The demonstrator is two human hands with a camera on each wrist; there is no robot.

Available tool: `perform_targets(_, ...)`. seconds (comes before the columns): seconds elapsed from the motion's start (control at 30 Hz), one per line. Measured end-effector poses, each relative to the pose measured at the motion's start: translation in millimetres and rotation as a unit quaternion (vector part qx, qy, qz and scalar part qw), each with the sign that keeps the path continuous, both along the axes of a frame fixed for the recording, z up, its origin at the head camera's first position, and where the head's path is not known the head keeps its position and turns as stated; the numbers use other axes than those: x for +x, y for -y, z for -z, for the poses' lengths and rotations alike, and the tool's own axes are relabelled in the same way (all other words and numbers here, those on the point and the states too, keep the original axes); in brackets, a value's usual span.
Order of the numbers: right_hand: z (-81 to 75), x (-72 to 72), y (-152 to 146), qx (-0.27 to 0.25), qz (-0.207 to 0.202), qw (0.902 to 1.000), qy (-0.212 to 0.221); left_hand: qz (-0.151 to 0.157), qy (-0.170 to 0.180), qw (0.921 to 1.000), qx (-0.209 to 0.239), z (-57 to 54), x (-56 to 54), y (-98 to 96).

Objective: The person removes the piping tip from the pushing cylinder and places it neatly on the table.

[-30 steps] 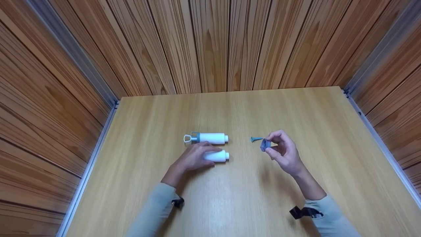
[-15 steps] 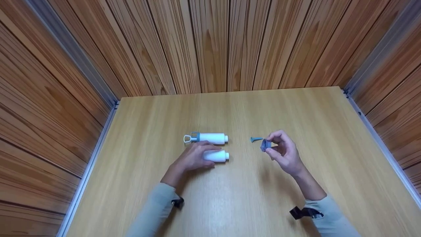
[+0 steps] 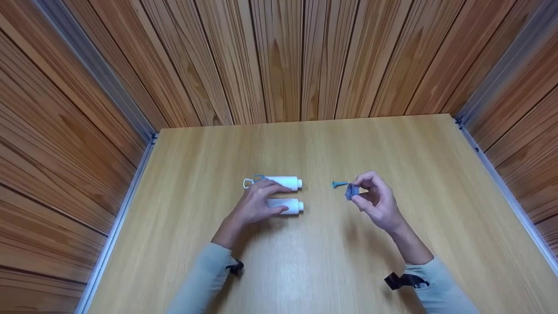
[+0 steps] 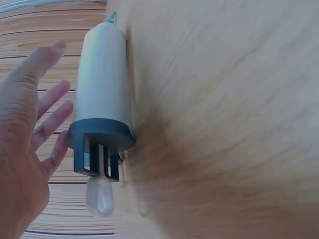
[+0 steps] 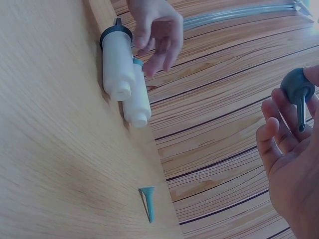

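Two white icing syringes lie side by side on the table. The nearer syringe [image 3: 290, 206] has a dark blue collar [image 4: 102, 133] and a clear plunger handle [image 4: 99, 196], seen in the left wrist view. My left hand [image 3: 255, 203] is over it, fingers and thumb spread apart, holding nothing. The farther syringe [image 3: 287, 182] is partly covered by that hand in the head view. Raised to the right, my right hand [image 3: 378, 204] pinches a blue-grey nozzle [image 5: 297, 89] with a round cup and narrow spout. Beyond it lies a slender teal nozzle [image 3: 340, 184].
The wooden table [image 3: 305, 270] is bordered by plank walls [image 3: 279, 61] at the back and sides. Metal rails [image 3: 111, 235] run along the side edges. Each wrist carries a black camera strap [image 3: 405, 281].
My left hand has let go of the nearer syringe, its fingers spreading and lifting slightly toward the farther one. My right hand and the nozzle have stayed almost still.
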State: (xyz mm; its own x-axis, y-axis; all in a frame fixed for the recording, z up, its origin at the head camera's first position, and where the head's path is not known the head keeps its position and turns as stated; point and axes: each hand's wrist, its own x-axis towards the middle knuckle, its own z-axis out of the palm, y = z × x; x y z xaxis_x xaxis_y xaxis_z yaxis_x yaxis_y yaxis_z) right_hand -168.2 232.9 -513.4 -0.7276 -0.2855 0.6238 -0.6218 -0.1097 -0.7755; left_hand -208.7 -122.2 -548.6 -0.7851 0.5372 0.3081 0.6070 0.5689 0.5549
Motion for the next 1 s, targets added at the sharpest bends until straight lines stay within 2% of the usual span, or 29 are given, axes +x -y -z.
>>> perform_targets(0.17, -1.1, 2.5, 2, 0.017, 0.012, 0.9998, 0.003, -0.003, -0.029, 0.9991, 0.032, -5.7, 3.4, -1.1)
perform_targets(0.4, -3.1, 5.1, 4, 0.042, 0.048, 0.9980, -0.002, 0.002, -0.030, 0.9971, 0.070, -14.5, 6.9, -4.8)
perform_targets(0.63, -7.0, 5.1, 7, 0.079, 0.078, 0.9938, -0.002, 0.014, -0.054, 0.9944, 0.090, -23.7, 10.2, -10.5)
perform_targets(1.0, -7.5, 2.8, 12, 0.100, 0.072, 0.9920, -0.027, 0.015, -0.045, 0.9918, 0.119, -38.5, 17.6, -22.3)
